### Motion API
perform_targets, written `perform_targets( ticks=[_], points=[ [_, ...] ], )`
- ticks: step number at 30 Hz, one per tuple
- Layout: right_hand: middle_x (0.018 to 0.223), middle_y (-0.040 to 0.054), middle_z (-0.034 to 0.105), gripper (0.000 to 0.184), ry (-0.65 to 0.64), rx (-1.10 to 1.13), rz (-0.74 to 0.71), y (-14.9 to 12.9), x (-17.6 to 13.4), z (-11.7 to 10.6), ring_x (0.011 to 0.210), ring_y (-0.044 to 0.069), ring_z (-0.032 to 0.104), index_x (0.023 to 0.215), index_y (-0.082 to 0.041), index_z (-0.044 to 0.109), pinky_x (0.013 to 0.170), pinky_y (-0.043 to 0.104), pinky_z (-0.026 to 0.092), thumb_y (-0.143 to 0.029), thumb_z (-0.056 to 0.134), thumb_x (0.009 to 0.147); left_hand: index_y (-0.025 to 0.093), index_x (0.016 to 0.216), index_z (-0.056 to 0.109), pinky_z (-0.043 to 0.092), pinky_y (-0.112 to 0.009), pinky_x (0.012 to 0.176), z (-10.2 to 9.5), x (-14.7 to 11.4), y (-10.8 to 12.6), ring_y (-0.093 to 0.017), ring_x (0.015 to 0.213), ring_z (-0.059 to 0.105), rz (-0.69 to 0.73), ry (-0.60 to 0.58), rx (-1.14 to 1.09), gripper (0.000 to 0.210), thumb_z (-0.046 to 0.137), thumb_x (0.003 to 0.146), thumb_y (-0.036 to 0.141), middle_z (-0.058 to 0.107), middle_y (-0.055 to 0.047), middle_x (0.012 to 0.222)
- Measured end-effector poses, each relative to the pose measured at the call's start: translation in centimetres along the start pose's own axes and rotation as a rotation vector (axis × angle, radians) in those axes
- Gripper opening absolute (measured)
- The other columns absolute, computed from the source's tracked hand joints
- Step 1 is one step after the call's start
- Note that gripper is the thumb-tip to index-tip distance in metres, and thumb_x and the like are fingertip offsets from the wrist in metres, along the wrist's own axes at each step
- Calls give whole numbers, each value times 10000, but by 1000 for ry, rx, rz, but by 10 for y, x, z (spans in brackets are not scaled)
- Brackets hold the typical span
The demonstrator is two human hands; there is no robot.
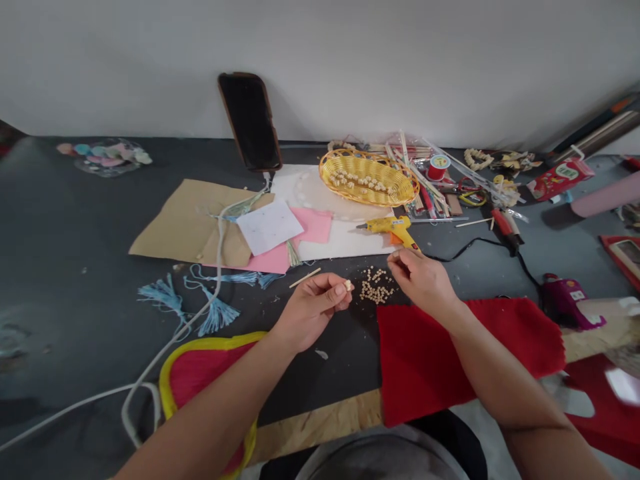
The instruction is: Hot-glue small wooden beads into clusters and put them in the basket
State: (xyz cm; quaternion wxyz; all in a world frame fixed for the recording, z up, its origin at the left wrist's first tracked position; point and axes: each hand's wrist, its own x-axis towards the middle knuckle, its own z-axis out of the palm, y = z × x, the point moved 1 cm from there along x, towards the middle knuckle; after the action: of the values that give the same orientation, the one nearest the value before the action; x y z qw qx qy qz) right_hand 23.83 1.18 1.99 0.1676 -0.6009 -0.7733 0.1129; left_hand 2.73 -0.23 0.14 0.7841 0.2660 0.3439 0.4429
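My left hand point(317, 307) is closed, with a small cream-coloured cluster point(349, 285) pinched between thumb and fingertip. The cluster resembles the small pale pieces point(360, 180) lying in the yellow woven basket point(327, 179). Just right of that hand, small round wooden beads point(375, 293) are scattered on the dark table. My right hand point(423, 277) hovers above and right of the beads, its fingers curled together; whatever is in them is hidden. Beyond its fingertips lies a yellow glue gun point(387, 225), nozzle pointing left, on a white sheet point(320, 250).
A phone point(250, 120) leans against the wall. Blue tassels point(217, 313), brown paper point(170, 223) and a white cable point(220, 257) lie to the left. Red felt point(420, 360) spreads beneath my right forearm. Sticks and a red thread spool point(439, 168) crowd the back right.
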Motion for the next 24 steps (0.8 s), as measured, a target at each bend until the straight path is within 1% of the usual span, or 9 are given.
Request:
perform_targets(
  ticks=[5,7,11,18,21,24],
  points=[
    [928,34,701,101,-139,-97,54,6,-1,4,797,182,654,876,-214,610,640,258,415,-235,514,900,133,666,699,350,-225,549,-1,0,0,-84,553,485,-3,-3,20,209,829,630,293,617,-9,598],
    [913,30,702,113,-172,-123,67,6,-2,5,798,185,654,866,-215,610,624,261,401,-262,516,908,133,666,697,351,-224,549,-2,0,0,-84,556,489,-6,-2,24,214,828,631,299,620,-10,599],
    [897,34,705,144,-196,-172,86,4,-1,7,800,184,652,846,-213,616,615,261,379,-296,519,911,134,657,694,351,-217,552,-2,0,0,-79,549,488,-9,-5,24,222,833,623,303,624,-6,597],
    [875,25,698,90,-219,-192,86,1,4,10,762,167,639,834,-207,601,593,254,348,-245,534,881,142,653,697,356,-216,565,-1,0,1,-80,558,493,-15,-11,31,203,827,634,297,622,0,597],
    [877,31,690,92,-212,-167,48,3,4,8,757,165,632,839,-199,597,604,253,355,-226,525,889,143,653,698,354,-212,559,-1,0,1,-78,551,489,-11,-12,35,204,827,634,301,619,3,590],
    [880,35,677,95,-205,-85,-32,4,1,6,798,162,628,853,-192,597,652,246,382,-219,522,905,141,652,695,357,-210,561,-2,0,0,-80,558,496,-8,-9,40,216,831,626,307,623,2,593]
  ],
)
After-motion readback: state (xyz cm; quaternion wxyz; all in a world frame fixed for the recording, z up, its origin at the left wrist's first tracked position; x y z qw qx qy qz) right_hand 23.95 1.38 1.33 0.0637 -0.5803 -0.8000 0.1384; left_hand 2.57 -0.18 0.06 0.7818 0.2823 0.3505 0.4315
